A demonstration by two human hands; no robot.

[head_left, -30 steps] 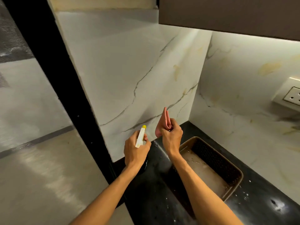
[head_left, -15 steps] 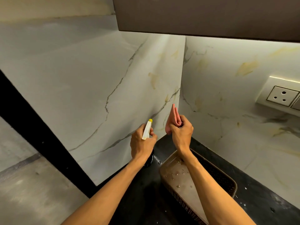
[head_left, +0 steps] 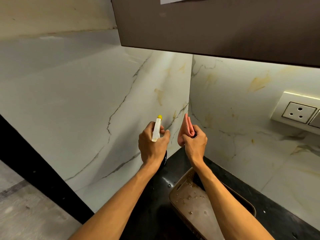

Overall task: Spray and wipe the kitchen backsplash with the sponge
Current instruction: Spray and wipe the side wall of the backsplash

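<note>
My left hand (head_left: 152,148) is gripping the spray bottle (head_left: 156,129), nozzle facing the backsplash (head_left: 86,101). My right hand (head_left: 195,142) is pinching the folded pink sponge (head_left: 184,130) just beside it.

Open backsplash (head_left: 86,101) ahead, cabinet (head_left: 216,28) low overhead, basket (head_left: 192,210) below, socket (head_left: 299,111) protruding right
</note>
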